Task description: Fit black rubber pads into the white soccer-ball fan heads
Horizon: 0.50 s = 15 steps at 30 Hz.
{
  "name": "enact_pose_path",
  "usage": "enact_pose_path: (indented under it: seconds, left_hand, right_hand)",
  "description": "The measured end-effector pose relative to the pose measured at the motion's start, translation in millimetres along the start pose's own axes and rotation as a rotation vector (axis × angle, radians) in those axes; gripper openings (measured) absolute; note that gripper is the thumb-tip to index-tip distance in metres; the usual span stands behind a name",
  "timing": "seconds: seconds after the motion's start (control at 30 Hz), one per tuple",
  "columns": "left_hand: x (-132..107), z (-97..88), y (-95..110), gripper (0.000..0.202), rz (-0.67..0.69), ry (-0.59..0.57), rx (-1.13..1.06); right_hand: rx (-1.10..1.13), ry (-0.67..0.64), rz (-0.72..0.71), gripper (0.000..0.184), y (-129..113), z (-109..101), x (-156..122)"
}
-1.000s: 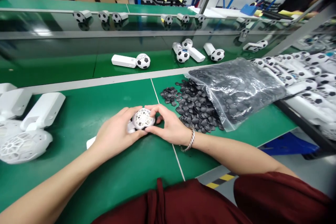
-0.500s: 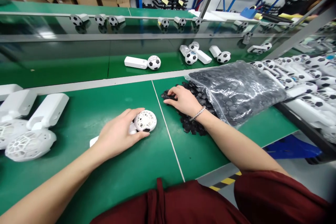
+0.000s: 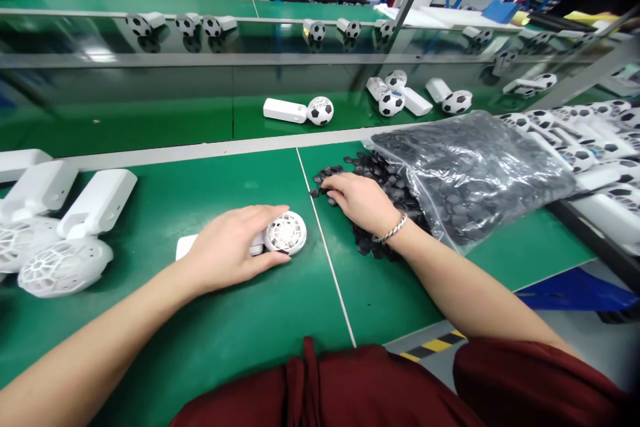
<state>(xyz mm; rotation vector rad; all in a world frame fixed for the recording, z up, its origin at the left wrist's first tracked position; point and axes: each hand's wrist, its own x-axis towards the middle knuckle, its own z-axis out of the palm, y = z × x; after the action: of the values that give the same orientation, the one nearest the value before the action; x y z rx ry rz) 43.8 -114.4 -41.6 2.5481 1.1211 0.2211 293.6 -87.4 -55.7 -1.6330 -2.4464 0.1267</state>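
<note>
My left hand (image 3: 240, 243) is wrapped round a white handheld unit with a round lattice head (image 3: 286, 233), which lies on the green table. Thumb and fingers grip the sides of that head, and the handle's end shows behind my palm. At the left edge of a pile of small black plastic pieces (image 3: 395, 177), my right hand (image 3: 361, 200) has its thumb and fingers drawn together, touching the pile. Whether a piece sits between those fingertips is hidden. A clear plastic bag (image 3: 480, 170) full of the same black pieces lies open just right of this hand.
White units with bare lattice heads (image 3: 65, 265) lie at the left. Beyond the table's edge strip, a white unit with a black-spotted football head (image 3: 320, 111) rests on a green surface, with several others nearby. More finished-looking units (image 3: 613, 173) fill a dark-edged tray at the right.
My right hand's thumb and fingers have come closer together at the pile. The left hand keeps its hold on the white unit. The whole view has shifted slightly.
</note>
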Motion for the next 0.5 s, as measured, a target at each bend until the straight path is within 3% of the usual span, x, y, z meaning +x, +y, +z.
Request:
enact_pose_path:
  seconds: [0.1,0.23,0.37,0.5]
  left_hand:
    - [0,-6.8,-4,0.059,0.029,-0.061,0.025]
    - [-3,-4.7,3,0.066,-0.096,0.026,0.064]
    - [-5,-2.1,2,0.06,-0.097,0.041,0.062]
    - [-4,0.8,-3,0.064,-0.071,0.036,0.073]
  right_hand:
    - [0.037,0.032,-0.028,0.017,-2,-1,-2]
    - [0.076,0.126,-0.044,0.018,-3,3,6]
    - [0.024,0.056,-0.097,0.019,-5,11,18]
    - [-0.12,-0.024,-0.306,0.021,-3,13,22]
